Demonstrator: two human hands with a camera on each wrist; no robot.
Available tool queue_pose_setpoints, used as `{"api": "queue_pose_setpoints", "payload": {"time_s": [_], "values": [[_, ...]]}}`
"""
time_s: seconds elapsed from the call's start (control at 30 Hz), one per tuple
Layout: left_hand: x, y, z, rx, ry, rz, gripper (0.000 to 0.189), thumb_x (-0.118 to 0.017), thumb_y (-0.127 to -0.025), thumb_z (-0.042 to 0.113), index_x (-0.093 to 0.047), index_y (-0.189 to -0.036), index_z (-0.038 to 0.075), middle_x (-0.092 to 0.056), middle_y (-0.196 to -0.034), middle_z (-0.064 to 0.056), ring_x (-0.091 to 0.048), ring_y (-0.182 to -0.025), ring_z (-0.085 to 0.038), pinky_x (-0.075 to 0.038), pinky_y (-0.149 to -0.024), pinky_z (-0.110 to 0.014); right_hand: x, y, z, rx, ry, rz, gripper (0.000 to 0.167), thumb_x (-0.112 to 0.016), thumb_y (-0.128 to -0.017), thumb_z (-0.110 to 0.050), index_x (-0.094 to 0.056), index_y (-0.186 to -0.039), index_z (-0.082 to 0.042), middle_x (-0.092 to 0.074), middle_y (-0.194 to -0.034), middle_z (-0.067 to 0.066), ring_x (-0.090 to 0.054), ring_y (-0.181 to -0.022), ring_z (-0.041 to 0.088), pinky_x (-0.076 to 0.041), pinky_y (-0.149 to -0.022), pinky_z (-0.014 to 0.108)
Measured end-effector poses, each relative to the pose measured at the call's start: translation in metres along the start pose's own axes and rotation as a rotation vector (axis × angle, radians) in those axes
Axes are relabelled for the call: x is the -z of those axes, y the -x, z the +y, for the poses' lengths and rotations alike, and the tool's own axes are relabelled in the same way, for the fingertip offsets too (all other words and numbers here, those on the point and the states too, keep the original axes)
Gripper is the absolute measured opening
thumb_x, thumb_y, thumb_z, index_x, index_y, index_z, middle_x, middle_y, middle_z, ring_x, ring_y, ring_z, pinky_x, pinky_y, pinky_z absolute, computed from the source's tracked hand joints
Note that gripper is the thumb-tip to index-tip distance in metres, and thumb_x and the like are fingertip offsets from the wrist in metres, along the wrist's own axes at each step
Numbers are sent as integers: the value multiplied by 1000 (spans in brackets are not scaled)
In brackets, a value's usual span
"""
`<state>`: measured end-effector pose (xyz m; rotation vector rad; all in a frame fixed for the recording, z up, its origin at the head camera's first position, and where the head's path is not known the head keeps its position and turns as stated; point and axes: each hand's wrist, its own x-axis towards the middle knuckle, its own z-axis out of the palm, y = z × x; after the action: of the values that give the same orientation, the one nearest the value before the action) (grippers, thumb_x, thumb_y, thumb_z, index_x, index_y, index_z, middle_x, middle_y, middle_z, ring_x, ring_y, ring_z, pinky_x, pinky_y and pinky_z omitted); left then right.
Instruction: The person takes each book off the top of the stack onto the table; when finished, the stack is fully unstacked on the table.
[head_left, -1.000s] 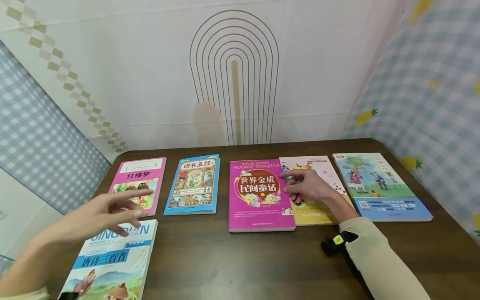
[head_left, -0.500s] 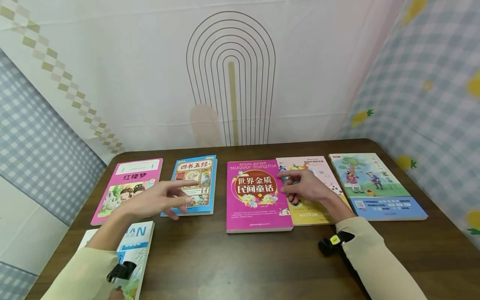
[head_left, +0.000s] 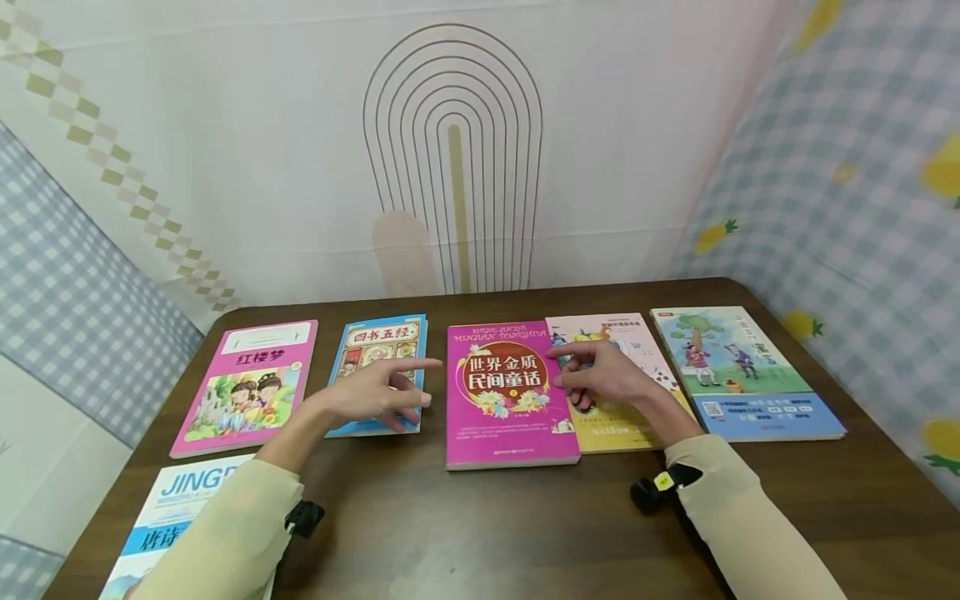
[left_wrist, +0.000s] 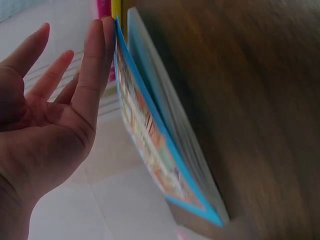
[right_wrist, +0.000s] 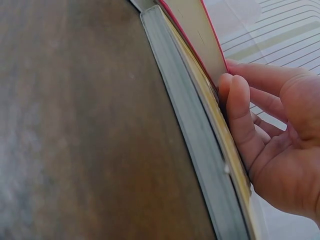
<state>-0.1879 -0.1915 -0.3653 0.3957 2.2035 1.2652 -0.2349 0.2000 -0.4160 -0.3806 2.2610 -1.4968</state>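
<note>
A magenta storybook (head_left: 510, 429) lies face up at the middle of the table, its right side over a pink-and-yellow book (head_left: 618, 433). At its right edge, my right hand (head_left: 603, 375) pinches the book between thumb and forefinger; the right wrist view shows those fingertips (right_wrist: 239, 90) against the edge of its page block (right_wrist: 192, 30). My left hand (head_left: 378, 392) hovers over a blue-bordered book (head_left: 375, 333), forefinger stretched out toward the magenta book's left edge. It holds nothing, and its fingers (left_wrist: 90, 70) are spread loosely.
A pink book (head_left: 243, 392) lies at the left, with a white-and-blue book (head_left: 176, 500) nearer, partly behind my left sleeve. At the right lies a green-and-blue book (head_left: 742, 375). Patterned cloth (head_left: 600, 150) hangs behind the dark wooden table (head_left: 465, 533).
My left hand has swept right, from above the pink and white-and-blue books to over the blue-bordered book. My right hand has stayed at the magenta book's edge. The head view has shifted slightly.
</note>
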Motion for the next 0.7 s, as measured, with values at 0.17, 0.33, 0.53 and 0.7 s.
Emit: {"api": "queue_pose_setpoints", "payload": {"time_s": [0.17, 0.33, 0.53, 0.7], "values": [[-8, -16, -1, 27, 20, -10, 66, -70, -103, 21, -42, -163, 15, -67, -120, -22, -74, -93, -27, -67, -80, -44, 0, 0, 1, 13, -3, -8, 51, -74, -99, -12, -60, -147, -3, -68, -93, 16, -66, -64, 21, -62, -58, 35], [-13, -30, -2, 43, 8, -15, 69, -72, -102, 23, -42, -163, 19, -66, -119, -19, -72, -91, -26, -67, -78, -41, -1, 0, 0, 19, -4, -13, 50, -73, -100, -12, -60, -148, -3, -68, -94, 16, -66, -64, 21, -62, -58, 35], [-17, -42, -4, 50, 4, -10, 71, -74, -101, 24, -43, -164, 21, -65, -112, -18, -70, -83, -25, -67, -74, -40, -1, 0, 0, 9, -5, -4, 50, -73, -100, -12, -60, -147, -4, -68, -94, 16, -66, -63, 21, -62, -58, 35], [-22, -50, -2, 64, -34, 11, 72, -77, -99, 26, -44, -163, 22, -64, -103, -17, -70, -74, -23, -66, -68, -37, -1, 0, 0, -16, -1, 12, 50, -75, -99, -12, -61, -146, -5, -68, -94, 15, -67, -64, 21, -63, -59, 34]]}}
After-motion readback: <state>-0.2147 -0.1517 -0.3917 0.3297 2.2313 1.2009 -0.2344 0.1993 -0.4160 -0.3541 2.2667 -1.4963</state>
